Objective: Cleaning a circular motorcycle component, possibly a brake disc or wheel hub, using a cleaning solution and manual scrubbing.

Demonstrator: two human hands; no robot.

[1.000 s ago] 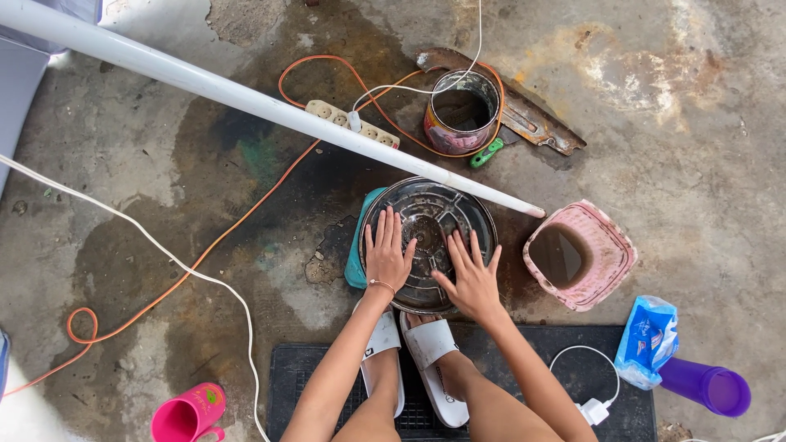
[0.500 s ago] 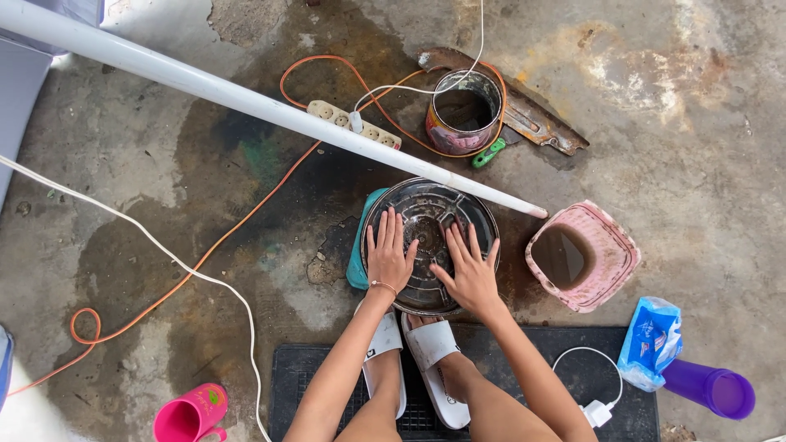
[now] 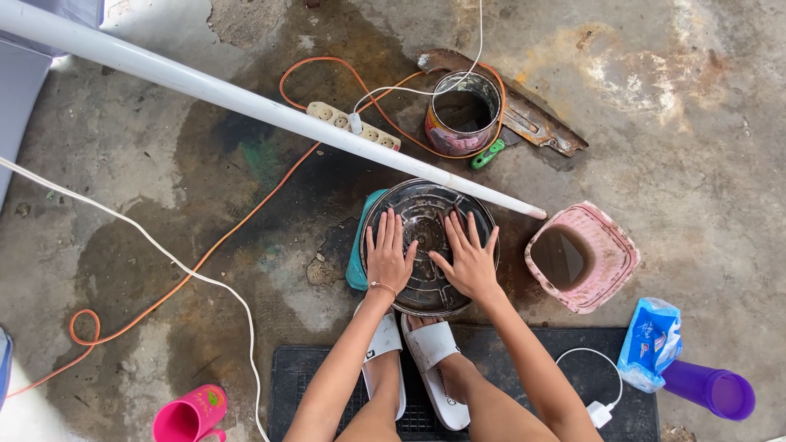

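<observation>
Right hand slides up the round metal pan toward 12 o'clock.
Left hand unmoved; both grips flat, fingers spread, pressing, holding nothing. Pan on floor, under white pipe.

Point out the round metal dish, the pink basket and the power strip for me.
round metal dish point(image 3: 426, 214): head view, bare far part of its ribbed surface.
pink basket point(image 3: 610, 245): head view, right rim.
power strip point(image 3: 372, 133): head view, socket face.

A long white plastic pipe crosses just beyond the hands. A pink rectangular basket sits right of the right hand; a rusty round tin stands farther ahead.
</observation>
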